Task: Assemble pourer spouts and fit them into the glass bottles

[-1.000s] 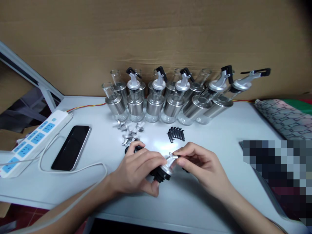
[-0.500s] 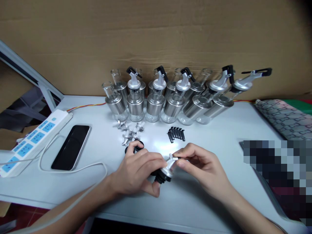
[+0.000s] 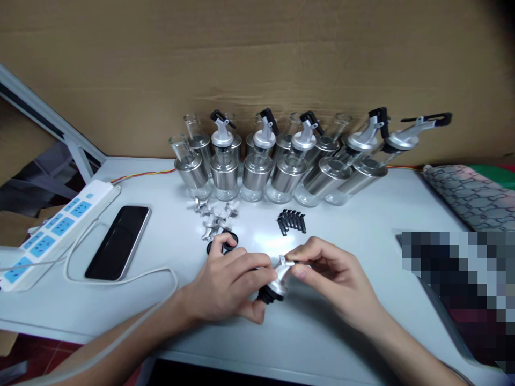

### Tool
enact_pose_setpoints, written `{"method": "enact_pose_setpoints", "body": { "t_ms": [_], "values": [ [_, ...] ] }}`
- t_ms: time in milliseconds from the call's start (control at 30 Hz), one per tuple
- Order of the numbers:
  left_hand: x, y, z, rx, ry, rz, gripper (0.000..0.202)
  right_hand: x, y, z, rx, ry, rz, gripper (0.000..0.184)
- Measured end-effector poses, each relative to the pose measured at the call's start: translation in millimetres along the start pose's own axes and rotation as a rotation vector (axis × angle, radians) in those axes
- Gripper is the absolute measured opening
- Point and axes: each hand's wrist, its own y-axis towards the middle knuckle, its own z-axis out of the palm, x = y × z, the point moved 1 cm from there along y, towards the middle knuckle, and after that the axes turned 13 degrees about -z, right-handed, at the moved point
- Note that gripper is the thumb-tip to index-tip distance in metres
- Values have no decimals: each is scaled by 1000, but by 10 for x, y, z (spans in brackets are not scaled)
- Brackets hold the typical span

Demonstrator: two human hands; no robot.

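Observation:
My left hand (image 3: pixel 231 281) grips a silver bottle pour spout (image 3: pixel 280 274) with a black ribbed stopper below. The spout is tilted, its narrow tip towards the right. At that tip my right hand (image 3: pixel 328 273) pinches a small black piece, mostly hidden by the fingers. Beyond the hands lie several small black levers (image 3: pixel 292 221) in a row. Loose silver spout tops (image 3: pixel 217 217) are heaped to the left. Black rings (image 3: pixel 230 240) lie partly behind my left fingers.
Several glass-and-steel bottles (image 3: pixel 257 174) stand along the cardboard at the back, some topped with spouts. On the left are a phone (image 3: pixel 118 244), a white cable (image 3: pixel 169 271) and a power strip (image 3: pixel 60 230). A patterned item (image 3: pixel 466 193) lies at the right.
The spout has turned slightly and shifted a little to the right in my left fingers. My right hand keeps its pinch at the tip.

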Motion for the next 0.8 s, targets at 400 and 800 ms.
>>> {"method": "enact_pose_setpoints", "body": {
  "t_ms": [400,800],
  "values": [
    [-31,5,-18,-2,6,21,19,12,1,-1,1,4,10,23],
    [29,59,-99,113,-135,-62,46,6,29,-17,-63,22,29,25]
  ]
}}
